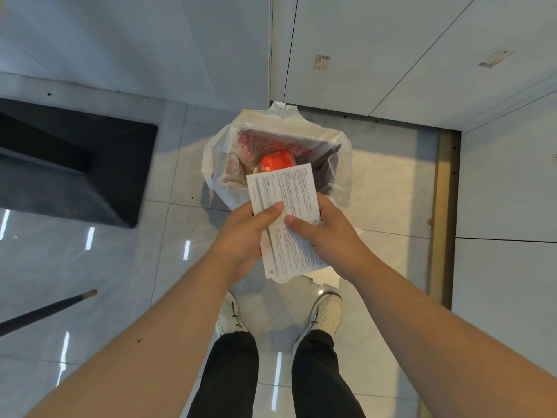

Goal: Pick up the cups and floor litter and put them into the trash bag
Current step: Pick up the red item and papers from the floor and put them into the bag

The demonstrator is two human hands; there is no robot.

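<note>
A white printed paper sheet [284, 191] is held flat between both hands, its far end over the mouth of the bag. My left hand [241, 236] grips its left edge with the thumb on top. My right hand [327, 233] grips the right edge the same way. The translucent white trash bag [339, 152] stands open on the tiled floor just beyond my hands. Inside it I see a red cup [275, 161] and other rubbish. More white paper [327, 277] lies on the floor under my right wrist.
A dark grey block-shaped base [90, 164] sits on the floor at the left. A thin dark rod with a brass tip [48, 310] slants in from the lower left. White cabinet panels [391, 55] rise behind the bag. My two shoes [327, 315] stand below.
</note>
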